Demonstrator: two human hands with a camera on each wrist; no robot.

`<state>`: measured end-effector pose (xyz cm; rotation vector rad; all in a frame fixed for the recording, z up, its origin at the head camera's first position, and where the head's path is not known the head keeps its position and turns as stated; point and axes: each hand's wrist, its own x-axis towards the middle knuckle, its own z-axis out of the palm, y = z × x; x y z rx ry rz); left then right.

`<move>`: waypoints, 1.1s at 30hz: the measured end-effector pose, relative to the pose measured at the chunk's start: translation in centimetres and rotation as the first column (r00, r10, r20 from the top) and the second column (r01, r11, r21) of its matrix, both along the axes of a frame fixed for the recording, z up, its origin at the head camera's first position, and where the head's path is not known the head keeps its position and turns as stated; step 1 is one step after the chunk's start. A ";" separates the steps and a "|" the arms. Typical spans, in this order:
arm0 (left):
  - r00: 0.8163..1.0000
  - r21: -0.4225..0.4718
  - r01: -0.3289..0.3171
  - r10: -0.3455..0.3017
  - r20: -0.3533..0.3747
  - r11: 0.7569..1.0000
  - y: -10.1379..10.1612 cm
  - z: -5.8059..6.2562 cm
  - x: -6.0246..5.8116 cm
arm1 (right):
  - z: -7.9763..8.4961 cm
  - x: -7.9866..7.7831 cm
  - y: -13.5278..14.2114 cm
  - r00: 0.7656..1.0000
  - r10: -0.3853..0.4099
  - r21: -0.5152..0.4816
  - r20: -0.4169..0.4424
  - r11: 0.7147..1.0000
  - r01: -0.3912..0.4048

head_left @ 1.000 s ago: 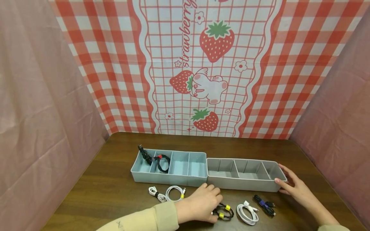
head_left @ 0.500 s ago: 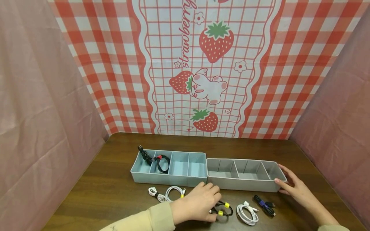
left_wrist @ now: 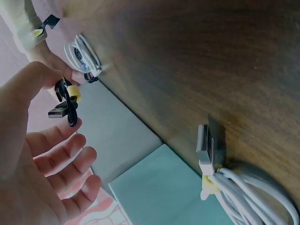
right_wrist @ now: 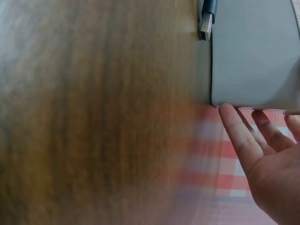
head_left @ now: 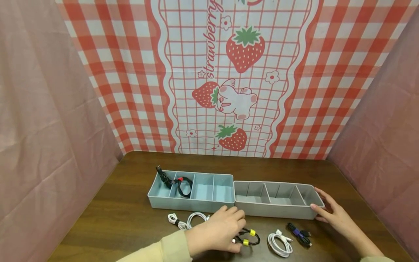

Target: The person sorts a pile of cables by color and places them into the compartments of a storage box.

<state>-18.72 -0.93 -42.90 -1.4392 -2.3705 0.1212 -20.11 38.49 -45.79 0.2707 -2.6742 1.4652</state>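
Note:
In the head view, my left hand is low over the table in front of the boxes. Thumb and index finger pinch a coiled black USB cable with yellow ties, its metal plug showing in the left wrist view; the other fingers are loosely bent. My right hand touches the right end of the grey divided box, with the thumb at the front corner. Nearly straight fingers lie against that end in the right wrist view. Joined end to end with it is a light blue divided box.
The blue box's two left compartments hold a black cable and a red-tied black cable. On the table lie a black-tied white cable, a white cable partly behind my left hand, a coiled white cable and a purple-tied black cable.
My left hand has shifted slightly left, drawing the yellow-tied black cable along with it. The right hand keeps its place at the end of the grey box.

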 end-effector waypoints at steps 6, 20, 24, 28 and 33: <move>1.000 -0.002 -0.013 0.013 0.027 1.000 -0.5 0.6 0.0 | 0.0 0.1 -0.1 1.000 0.000 -0.001 -0.003 1.000 0.000; 1.000 0.011 0.014 -0.014 0.021 1.000 -1.4 2.2 -0.1 | 0.0 0.1 -0.2 1.000 -0.015 0.011 -0.005 1.000 0.015; 1.000 0.033 0.016 -0.017 0.000 0.999 -1.6 2.5 -0.1 | -0.1 0.1 -0.1 1.000 -0.011 0.007 -0.005 1.000 0.011; 1.000 0.041 0.013 -0.013 -0.001 0.999 -1.8 2.9 -0.2 | -0.1 0.1 -0.1 1.000 -0.006 -0.002 0.005 1.000 0.006; 1.000 0.036 -0.007 0.006 0.025 0.999 -2.0 3.6 -0.3 | 0.0 0.1 0.0 1.000 0.006 -0.002 0.030 1.000 -0.006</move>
